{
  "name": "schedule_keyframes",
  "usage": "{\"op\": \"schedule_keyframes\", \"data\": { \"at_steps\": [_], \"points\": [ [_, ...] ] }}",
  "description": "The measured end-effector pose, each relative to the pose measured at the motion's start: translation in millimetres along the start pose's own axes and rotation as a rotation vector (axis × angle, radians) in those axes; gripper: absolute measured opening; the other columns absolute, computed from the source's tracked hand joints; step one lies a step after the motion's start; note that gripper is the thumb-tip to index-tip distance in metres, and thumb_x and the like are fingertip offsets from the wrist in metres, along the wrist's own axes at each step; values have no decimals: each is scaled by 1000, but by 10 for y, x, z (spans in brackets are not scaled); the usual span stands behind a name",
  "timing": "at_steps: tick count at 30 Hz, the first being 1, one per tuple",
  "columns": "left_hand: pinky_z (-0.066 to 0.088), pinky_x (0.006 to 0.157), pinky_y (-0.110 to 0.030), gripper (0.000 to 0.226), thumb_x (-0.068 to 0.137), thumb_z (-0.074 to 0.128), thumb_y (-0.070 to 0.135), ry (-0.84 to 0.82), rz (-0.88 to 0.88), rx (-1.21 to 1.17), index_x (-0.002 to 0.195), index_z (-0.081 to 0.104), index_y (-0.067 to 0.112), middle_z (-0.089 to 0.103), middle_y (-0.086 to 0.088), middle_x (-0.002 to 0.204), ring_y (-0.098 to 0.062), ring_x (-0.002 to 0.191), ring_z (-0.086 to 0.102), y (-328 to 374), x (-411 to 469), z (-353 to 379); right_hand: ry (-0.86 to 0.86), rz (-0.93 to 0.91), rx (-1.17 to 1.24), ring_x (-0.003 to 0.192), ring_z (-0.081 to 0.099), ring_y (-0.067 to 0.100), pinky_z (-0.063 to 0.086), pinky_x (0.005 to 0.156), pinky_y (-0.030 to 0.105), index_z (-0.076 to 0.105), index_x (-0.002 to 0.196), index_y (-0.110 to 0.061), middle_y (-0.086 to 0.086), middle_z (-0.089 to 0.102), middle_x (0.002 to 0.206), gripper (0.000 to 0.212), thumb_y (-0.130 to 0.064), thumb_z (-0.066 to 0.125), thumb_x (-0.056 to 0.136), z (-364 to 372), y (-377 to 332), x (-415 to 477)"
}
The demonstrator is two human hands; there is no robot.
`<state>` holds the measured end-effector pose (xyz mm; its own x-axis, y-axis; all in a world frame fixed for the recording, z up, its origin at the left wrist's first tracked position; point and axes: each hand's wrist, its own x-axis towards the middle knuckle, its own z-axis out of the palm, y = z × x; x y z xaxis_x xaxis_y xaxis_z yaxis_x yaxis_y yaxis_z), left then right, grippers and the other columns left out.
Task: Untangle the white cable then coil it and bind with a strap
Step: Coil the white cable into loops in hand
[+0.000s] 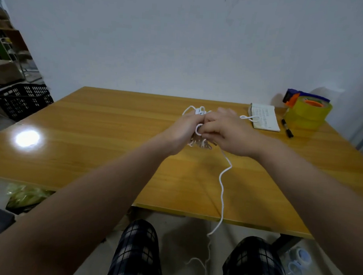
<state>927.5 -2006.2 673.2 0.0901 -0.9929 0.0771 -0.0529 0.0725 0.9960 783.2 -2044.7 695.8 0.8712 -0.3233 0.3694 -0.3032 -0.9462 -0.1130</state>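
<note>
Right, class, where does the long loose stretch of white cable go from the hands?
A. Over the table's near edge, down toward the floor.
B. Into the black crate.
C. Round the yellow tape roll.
A: below the right hand the white cable crosses the table and hangs past its near edge.

My left fingers [191,120] and right fingers [211,127] pinch the tangled cable [222,201] over the middle of the bench [114,134]. One strand trails off the near edge. Notebook [264,118], pen [287,129] and tape [308,113] sit by the far right corner.
</note>
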Motion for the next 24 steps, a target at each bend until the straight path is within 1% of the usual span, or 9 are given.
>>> {"op": "schedule_keyframes", "data": {
  "at_steps": [3,6,8,10,13,16,18,21,24],
  "points": [
    [40,65,-33,32,95,41,19,-112,5,-45,70,56,8,52,-8,64,-17,60,50,41,-26,5,-37,40,167,77,44,19,27,76,30,71,88,-13,-11,62,90,24,-23,49,88,-57,-9,-26],
    [43,59,-27,63,101,23,48,-147,-35,88,58,54,13,52,-2,51,-14,51,51,108,-120,29,-106,146,504,81,61,26,42,80,33,71,80,-2,13,70,82,16,-5,58,89,-174,-80,-59],
    [45,56,-20,78,95,6,60,-148,-13,308,51,49,12,50,-1,48,-11,49,50,141,-190,64,-111,188,596,82,67,21,49,80,33,71,76,-2,10,71,78,14,-9,64,86,-218,-90,-87],
    [39,55,-21,84,91,-3,63,-167,9,405,59,46,4,44,-3,46,-12,46,44,155,-242,97,-39,236,621,75,67,9,50,73,24,69,72,-6,6,70,73,16,-17,69,82,-214,-59,-98],
    [24,47,-26,69,88,14,68,-213,-22,323,74,53,12,32,3,47,-12,42,27,118,-270,108,152,303,508,63,54,14,42,62,28,68,71,-7,16,66,69,20,-24,73,80,-222,113,-98],
    [16,41,-21,43,90,49,54,-211,7,302,74,45,14,25,7,48,-10,41,18,78,-223,63,213,316,381,55,47,-1,36,56,14,63,68,-11,3,58,59,18,-20,74,78,-208,288,-150],
    [18,39,-20,35,86,63,45,-139,28,266,81,53,12,26,9,46,-9,40,19,67,-176,7,203,335,299,58,47,4,36,57,20,64,73,-7,2,56,61,17,-20,71,81,-136,386,-211],
    [17,38,-20,28,88,64,35,0,21,112,74,60,12,26,9,45,-8,40,19,69,-117,-130,165,436,306,68,57,15,44,69,34,68,90,-4,6,65,72,17,-20,61,89,-43,449,-326],
    [19,39,-20,36,90,61,34,110,7,32,60,51,19,25,7,48,-9,40,19,-9,-95,-181,198,477,541,64,59,11,48,67,25,67,98,-7,4,68,75,20,-16,49,96,100,355,-373]
  ]
}}
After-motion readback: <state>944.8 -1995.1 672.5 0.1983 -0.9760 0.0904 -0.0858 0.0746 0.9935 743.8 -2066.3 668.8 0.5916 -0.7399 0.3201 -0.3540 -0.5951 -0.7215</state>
